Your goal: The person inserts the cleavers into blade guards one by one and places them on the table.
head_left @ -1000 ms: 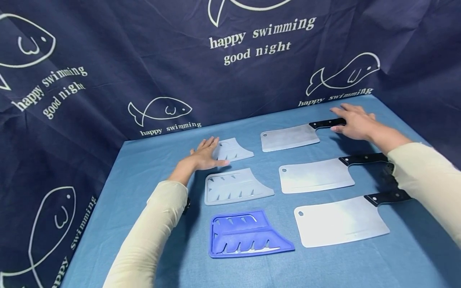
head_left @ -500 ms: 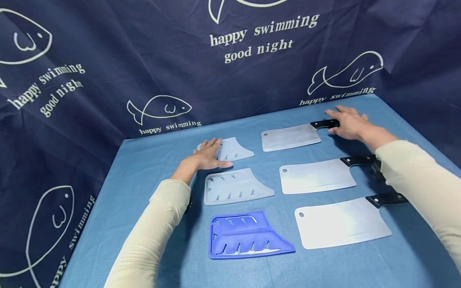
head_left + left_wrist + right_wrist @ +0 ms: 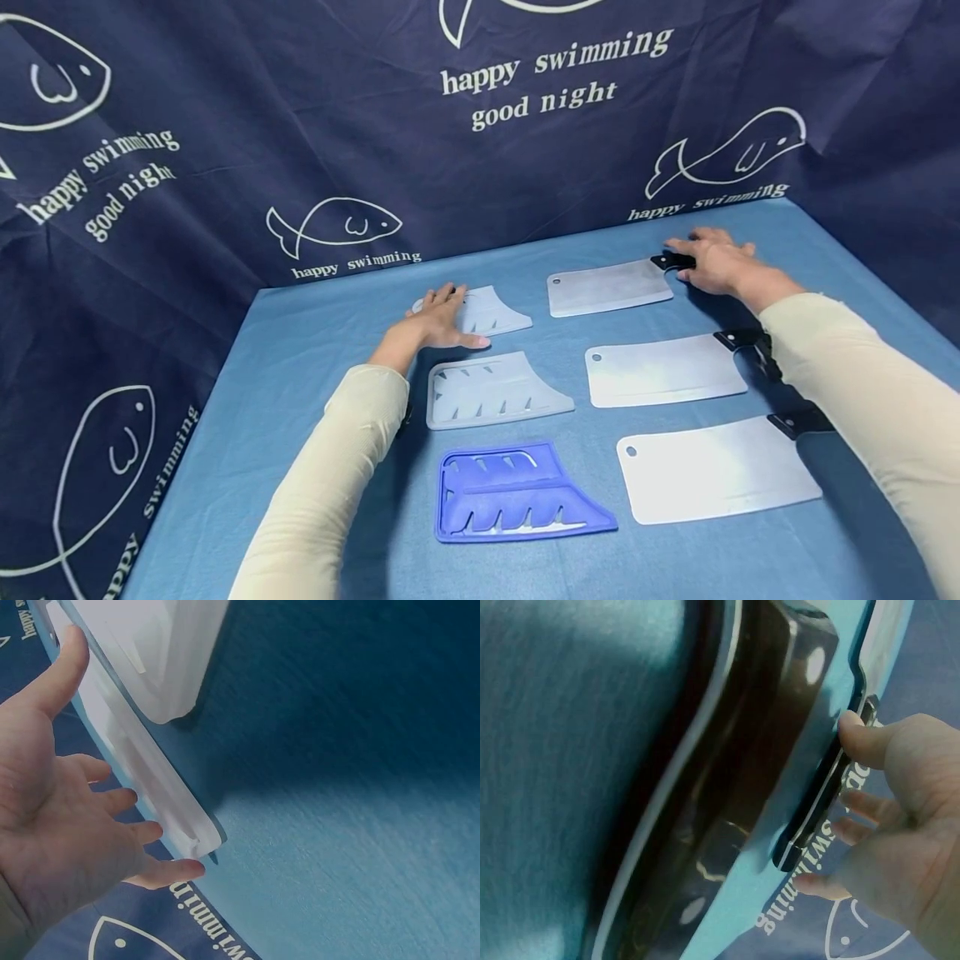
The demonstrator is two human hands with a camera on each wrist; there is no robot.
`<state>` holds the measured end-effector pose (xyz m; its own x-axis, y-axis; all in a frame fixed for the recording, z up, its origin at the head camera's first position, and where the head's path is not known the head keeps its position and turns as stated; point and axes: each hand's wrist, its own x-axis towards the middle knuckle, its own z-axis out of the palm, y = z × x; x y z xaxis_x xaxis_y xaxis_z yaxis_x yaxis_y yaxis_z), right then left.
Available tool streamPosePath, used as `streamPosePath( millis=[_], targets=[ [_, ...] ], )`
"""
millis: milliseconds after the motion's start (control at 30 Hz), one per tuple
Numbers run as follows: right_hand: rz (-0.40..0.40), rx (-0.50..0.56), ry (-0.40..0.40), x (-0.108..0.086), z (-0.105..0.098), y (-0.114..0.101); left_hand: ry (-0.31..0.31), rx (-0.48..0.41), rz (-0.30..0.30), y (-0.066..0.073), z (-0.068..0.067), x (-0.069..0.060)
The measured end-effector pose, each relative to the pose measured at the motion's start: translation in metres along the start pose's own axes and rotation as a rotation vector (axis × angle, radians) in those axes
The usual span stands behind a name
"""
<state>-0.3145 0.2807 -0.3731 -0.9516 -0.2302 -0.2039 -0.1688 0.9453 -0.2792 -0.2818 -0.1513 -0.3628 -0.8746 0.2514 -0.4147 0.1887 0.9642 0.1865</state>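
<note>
My left hand (image 3: 442, 321) hovers, fingers spread, over the left part of the farthest clear sheath (image 3: 491, 312). The left wrist view shows that sheath (image 3: 139, 761) beside the fingers, with nothing held. My right hand (image 3: 716, 260) is above the black handle (image 3: 678, 262) of the farthest cleaver (image 3: 609, 288); in the right wrist view the hand (image 3: 911, 817) is open, thumb near the handle (image 3: 825, 787). Whether the thumb touches it, I cannot tell. A second clear sheath (image 3: 491, 390) and a blue sheath (image 3: 517, 492) lie nearer, left of two more cleavers (image 3: 663, 370), (image 3: 716, 471).
A light blue cloth (image 3: 300, 350) covers the table. Dark blue fabric (image 3: 337, 125) with white fish and lettering hangs behind and beside it. My right forearm (image 3: 847, 375) passes over the handle ends of the two nearer cleavers.
My right hand has moved left along the farthest handle, towards the blade, and now covers more of it. My left hand has shifted slightly right. The sheaths and cleavers lie in the same arrangement.
</note>
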Motion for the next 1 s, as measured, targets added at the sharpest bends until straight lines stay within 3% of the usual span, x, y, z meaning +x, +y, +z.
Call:
streamPosePath(
  millis=[333,1000],
  targets=[
    [0.015,0.007,0.033,0.002,0.007,0.001,0.005,0.015,-0.027,0.002,-0.001,0.004],
    [0.066,0.078,0.130,0.001,0.014,0.002,0.087,0.000,0.004,-0.005,0.003,0.008]
  ],
)
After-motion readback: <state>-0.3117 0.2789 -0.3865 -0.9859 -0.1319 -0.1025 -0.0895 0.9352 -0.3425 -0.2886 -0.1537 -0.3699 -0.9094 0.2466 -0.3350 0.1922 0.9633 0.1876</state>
